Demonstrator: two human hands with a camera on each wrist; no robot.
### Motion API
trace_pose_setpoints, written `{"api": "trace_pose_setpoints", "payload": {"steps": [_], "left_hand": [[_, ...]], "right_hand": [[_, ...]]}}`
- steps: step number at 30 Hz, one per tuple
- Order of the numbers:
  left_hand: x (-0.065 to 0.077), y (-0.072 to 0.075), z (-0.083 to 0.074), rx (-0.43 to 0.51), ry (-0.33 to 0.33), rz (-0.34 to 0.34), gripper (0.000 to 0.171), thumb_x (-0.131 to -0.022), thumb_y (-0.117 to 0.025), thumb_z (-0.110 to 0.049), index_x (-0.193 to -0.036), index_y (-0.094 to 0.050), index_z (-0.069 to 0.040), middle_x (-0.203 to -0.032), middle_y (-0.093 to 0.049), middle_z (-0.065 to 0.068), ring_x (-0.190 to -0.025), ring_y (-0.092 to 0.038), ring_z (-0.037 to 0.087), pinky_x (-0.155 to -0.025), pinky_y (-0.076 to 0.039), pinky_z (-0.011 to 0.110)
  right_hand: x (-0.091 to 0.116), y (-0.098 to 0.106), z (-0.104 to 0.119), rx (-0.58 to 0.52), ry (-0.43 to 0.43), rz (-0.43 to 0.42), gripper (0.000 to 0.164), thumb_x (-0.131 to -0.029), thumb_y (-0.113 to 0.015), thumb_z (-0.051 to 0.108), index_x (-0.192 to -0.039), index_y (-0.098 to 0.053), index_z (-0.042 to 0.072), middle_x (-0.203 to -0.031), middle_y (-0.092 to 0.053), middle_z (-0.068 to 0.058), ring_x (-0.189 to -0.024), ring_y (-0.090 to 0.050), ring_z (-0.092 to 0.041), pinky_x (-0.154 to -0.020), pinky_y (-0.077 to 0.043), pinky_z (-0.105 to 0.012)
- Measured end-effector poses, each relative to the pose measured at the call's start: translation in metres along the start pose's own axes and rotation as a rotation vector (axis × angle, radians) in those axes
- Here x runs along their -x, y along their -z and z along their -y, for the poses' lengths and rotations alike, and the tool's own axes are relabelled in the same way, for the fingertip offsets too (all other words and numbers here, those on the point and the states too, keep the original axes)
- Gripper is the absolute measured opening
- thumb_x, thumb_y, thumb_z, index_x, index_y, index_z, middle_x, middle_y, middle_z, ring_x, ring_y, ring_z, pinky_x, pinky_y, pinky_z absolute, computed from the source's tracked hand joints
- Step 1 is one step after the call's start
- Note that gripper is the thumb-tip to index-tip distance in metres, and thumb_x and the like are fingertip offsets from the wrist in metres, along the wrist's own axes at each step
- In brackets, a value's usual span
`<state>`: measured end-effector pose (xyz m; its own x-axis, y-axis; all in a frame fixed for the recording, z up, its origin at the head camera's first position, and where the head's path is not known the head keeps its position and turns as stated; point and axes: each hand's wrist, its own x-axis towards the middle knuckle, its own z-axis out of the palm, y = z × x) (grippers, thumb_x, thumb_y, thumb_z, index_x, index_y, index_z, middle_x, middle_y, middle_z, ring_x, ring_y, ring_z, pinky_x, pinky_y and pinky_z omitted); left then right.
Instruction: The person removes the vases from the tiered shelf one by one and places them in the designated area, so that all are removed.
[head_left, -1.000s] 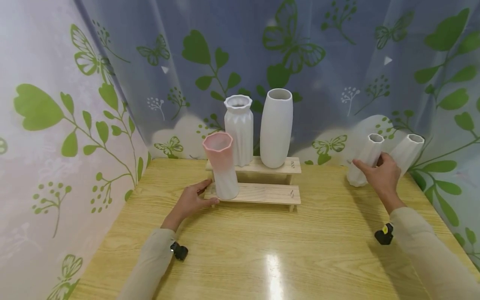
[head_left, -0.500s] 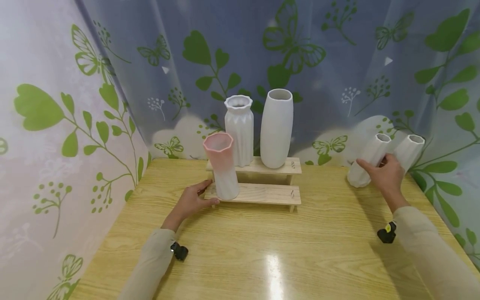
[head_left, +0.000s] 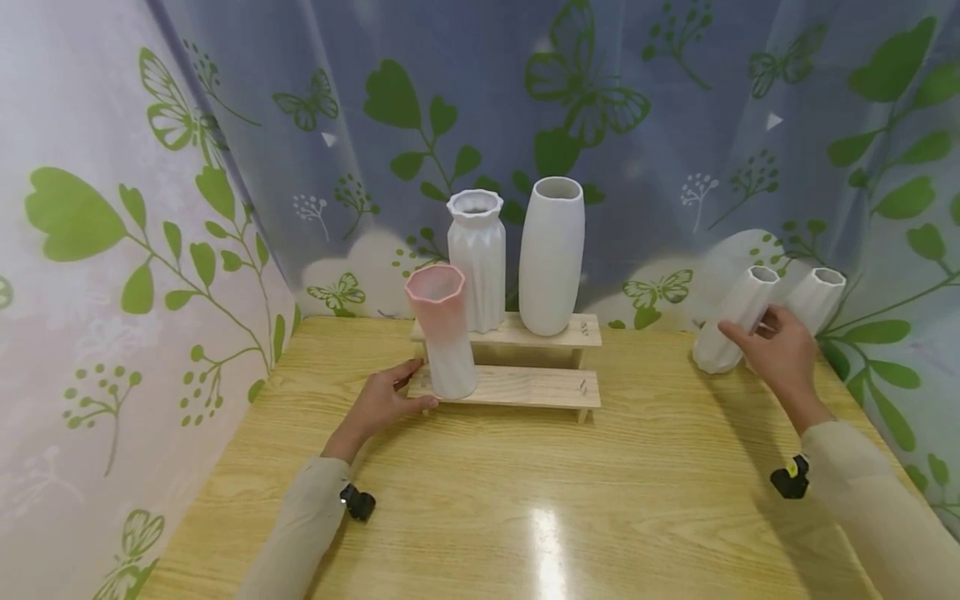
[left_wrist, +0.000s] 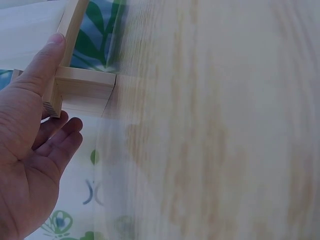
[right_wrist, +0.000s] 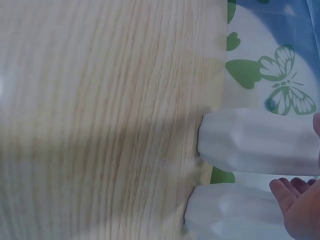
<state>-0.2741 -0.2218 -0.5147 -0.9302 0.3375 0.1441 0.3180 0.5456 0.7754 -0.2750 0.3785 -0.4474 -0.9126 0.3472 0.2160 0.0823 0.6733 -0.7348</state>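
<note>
The left hand (head_left: 378, 402) gripped the stand (head_left: 528, 386) by its left edge; across wide tabletop (head_left: 648, 442), the right hand (head_left: 784, 354) straddled a white vase (head_left: 745, 308), hold unclear.

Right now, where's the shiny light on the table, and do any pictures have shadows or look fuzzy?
Head view: a bright white glare streak sits on the table, near the bottom middle; right wrist view: a soft, dark shadow band crosses the wood; left wrist view: the table looks pale and hazy, its grain smudgy, while the left hand looks clearer.
</note>
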Motion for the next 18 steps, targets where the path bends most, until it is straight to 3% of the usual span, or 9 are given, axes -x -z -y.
{"api": "trace_pose_setpoints", "payload": {"steps": [5, 10, 13, 18], "left_hand": [[-0.001, 0.000, -0.001, 0.001, -0.007, 0.006, 0.090, -0.083, -0.085, -0.041, -0.152, -0.045, 0.001, -0.154, -0.047, 0.019, -0.141, -0.047, 0.035, -0.111, -0.048, 0.046], [-0.001, 0.001, -0.003, -0.008, -0.010, 0.010, 0.090, -0.083, -0.085, -0.041, -0.152, -0.045, 0.001, -0.155, -0.046, 0.019, -0.141, -0.047, 0.036, -0.110, -0.048, 0.047], [0.000, 0.001, -0.003, -0.010, -0.008, 0.008, 0.089, -0.083, -0.085, -0.040, -0.152, -0.046, 0.000, -0.155, -0.046, 0.019, -0.141, -0.047, 0.036, -0.110, -0.048, 0.047], [0.001, 0.001, -0.004, -0.006, -0.011, 0.006, 0.090, -0.083, -0.086, -0.041, -0.152, -0.046, 0.000, -0.154, -0.047, 0.019, -0.141, -0.048, 0.036, -0.110, -0.048, 0.047]], "right_hand": [[0.008, 0.011, 0.003, -0.018, -0.031, 0.004, 0.086, -0.091, -0.073, 0.052, -0.154, -0.043, 0.001, -0.146, -0.054, -0.024, -0.127, -0.058, -0.044, -0.074, -0.047, -0.010], [0.019, 0.020, 0.001, -0.010, -0.036, -0.005, 0.086, -0.090, -0.074, 0.054, -0.153, -0.045, 0.002, -0.148, -0.054, -0.023, -0.128, -0.059, -0.040, -0.068, -0.039, -0.002], [0.024, 0.024, 0.000, -0.019, -0.025, -0.008, 0.085, -0.090, -0.074, 0.053, -0.152, -0.046, 0.003, -0.147, -0.053, -0.025, -0.125, -0.063, -0.029, -0.066, -0.041, -0.001], [0.033, 0.028, 0.002, -0.058, 0.021, -0.014, 0.081, -0.090, -0.076, 0.048, -0.151, -0.048, 0.001, -0.145, -0.055, -0.027, -0.103, -0.063, 0.004, -0.066, -0.045, -0.001]]}}
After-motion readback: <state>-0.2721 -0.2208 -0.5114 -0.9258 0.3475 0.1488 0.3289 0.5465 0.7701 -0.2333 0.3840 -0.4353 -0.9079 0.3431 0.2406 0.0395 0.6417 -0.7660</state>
